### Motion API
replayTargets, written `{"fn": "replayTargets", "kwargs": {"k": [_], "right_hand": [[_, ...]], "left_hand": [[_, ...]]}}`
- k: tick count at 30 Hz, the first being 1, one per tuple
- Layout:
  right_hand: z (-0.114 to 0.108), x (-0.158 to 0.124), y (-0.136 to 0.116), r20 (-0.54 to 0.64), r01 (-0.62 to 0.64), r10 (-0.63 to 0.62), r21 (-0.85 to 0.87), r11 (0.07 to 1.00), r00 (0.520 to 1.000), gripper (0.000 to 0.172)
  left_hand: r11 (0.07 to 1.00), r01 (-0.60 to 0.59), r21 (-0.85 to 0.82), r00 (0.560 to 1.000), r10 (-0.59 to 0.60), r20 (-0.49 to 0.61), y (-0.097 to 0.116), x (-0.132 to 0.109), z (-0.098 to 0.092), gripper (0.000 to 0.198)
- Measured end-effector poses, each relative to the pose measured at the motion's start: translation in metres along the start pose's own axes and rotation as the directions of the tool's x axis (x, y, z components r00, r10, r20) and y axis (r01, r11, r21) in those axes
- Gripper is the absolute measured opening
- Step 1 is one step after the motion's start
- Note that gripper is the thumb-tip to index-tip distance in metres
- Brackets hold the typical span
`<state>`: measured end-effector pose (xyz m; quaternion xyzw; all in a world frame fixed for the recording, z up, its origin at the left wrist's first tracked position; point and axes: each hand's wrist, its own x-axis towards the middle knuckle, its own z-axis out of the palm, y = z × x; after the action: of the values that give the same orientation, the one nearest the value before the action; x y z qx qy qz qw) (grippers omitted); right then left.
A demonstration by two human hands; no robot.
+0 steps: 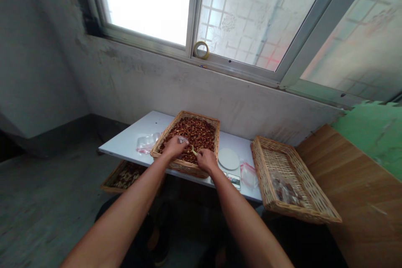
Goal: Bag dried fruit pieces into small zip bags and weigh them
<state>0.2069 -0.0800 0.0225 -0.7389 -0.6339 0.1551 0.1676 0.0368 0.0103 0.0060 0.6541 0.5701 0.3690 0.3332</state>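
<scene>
A wicker basket point(216, 134) full of small reddish-brown dried pieces point(197, 127) stands on a white table point(135, 132). Over its front left part, my left hand point(175, 147) is closed on a clear plastic bag point(183, 139). My right hand point(207, 160), at the basket's front right, grips a small pale yellow-green spoon point(194, 150) by its handle. The spoon's tip points toward the bag, low over the dried pieces. Whether anything lies in the spoon is too small to tell.
Right of the basket sits a scale with a round white plate point(228, 159). Clear zip bags point(249, 175) lie beside it, others point(147, 142) at left. A second wicker basket point(260, 167) holds filled bags point(284, 188). Another basket point(108, 185) is below the table. Tape point(197, 52) rests on the sill.
</scene>
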Motion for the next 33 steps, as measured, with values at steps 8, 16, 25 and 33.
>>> {"fn": "replayTargets", "kwargs": {"k": [8, 16, 25, 33], "right_hand": [[-0.007, 0.001, 0.002, 0.047, -0.116, 0.111, 0.117, 0.986, 0.993, 0.028], [0.003, 0.02, 0.001, 0.076, -0.19, 0.177, 0.217, 0.958, 0.981, 0.015], [0.032, 0.045, -0.002, 0.172, -0.29, 0.235, 0.505, 0.813, 0.957, 0.02], [0.023, 0.044, -0.012, 0.148, -0.266, 0.231, 0.711, 0.651, 0.962, 0.023]], "left_hand": [[0.989, -0.059, -0.133, 0.997, 0.051, -0.066, -0.01, 0.0, -0.003, 0.038], [0.945, -0.136, -0.297, 0.982, 0.091, -0.163, -0.022, -0.005, -0.009, 0.046], [0.918, -0.216, -0.332, 0.969, 0.16, -0.189, -0.023, -0.011, -0.005, 0.049], [0.942, -0.271, -0.197, 0.952, 0.233, -0.196, -0.026, -0.016, -0.005, 0.044]]}}
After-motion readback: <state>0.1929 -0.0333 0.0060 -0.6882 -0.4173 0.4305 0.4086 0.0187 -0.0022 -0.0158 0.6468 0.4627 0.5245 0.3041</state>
